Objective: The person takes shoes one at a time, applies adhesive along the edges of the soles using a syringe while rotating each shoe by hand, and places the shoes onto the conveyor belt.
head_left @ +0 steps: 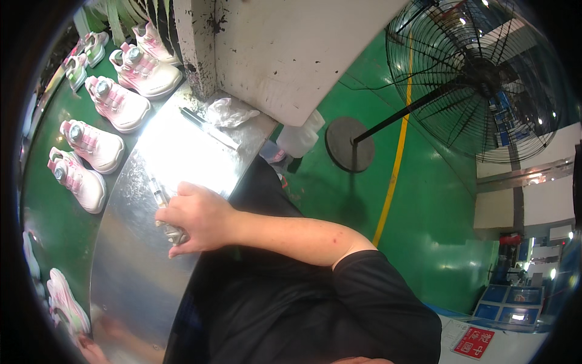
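My right hand is closed over the metal ledge. It grips a crumpled greyish cloth, and a slim, clear syringe-like tube sticks out past the fingers; whether the hand holds the tube too is hard to see. At the lower left, part of my left hand shows at the rim of the picture. Its fingertips are against or close beside a white and pink sneaker; the grip is mostly cut off. Along the green belt stand several white and pink sneakers with round dials.
The shiny metal ledge runs beside the belt. A long black and white pen-like tool and crumpled clear plastic lie at its far end, by a chipped white post. A black pedestal fan stands on the green floor.
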Tool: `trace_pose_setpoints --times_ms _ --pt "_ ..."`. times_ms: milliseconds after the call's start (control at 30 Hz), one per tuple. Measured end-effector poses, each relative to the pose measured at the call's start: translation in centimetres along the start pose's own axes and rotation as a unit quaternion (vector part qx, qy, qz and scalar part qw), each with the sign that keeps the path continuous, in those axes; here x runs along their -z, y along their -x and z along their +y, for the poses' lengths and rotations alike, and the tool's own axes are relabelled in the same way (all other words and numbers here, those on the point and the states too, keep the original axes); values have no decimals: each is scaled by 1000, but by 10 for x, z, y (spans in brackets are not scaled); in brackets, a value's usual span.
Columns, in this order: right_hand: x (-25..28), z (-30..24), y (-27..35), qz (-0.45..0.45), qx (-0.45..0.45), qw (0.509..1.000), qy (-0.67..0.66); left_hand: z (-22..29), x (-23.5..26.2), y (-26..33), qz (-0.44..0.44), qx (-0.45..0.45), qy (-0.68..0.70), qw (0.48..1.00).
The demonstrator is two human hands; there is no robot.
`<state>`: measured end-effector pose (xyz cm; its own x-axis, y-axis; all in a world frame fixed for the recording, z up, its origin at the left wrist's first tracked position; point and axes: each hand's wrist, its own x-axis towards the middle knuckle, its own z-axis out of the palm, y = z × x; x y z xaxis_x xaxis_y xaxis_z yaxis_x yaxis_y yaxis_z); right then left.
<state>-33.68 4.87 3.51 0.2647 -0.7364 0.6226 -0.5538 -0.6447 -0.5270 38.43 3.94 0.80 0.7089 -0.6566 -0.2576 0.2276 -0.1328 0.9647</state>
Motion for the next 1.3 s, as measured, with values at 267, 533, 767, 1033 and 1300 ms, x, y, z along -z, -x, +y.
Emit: trace_pose_setpoints --times_ms 267,533,767,1033,1300 --pt "-5 3 -2 -18 11 999 -28 50 -100 232 -165 -82 -8 983" --pt "2 1 -3 -62 -99 992 -42 -29 -190 370 -408 -102 -79 904" --pt "14 -4 15 -64 -215 957 -184 -25 -160 295 -308 -40 80 947" --pt "33 -12 13 -56 -254 942 -211 -30 -175 179 -203 -20 -228 952" --pt "34 -44 16 -63 -222 943 -240 -13 -254 218 -455 -23 -47 889"
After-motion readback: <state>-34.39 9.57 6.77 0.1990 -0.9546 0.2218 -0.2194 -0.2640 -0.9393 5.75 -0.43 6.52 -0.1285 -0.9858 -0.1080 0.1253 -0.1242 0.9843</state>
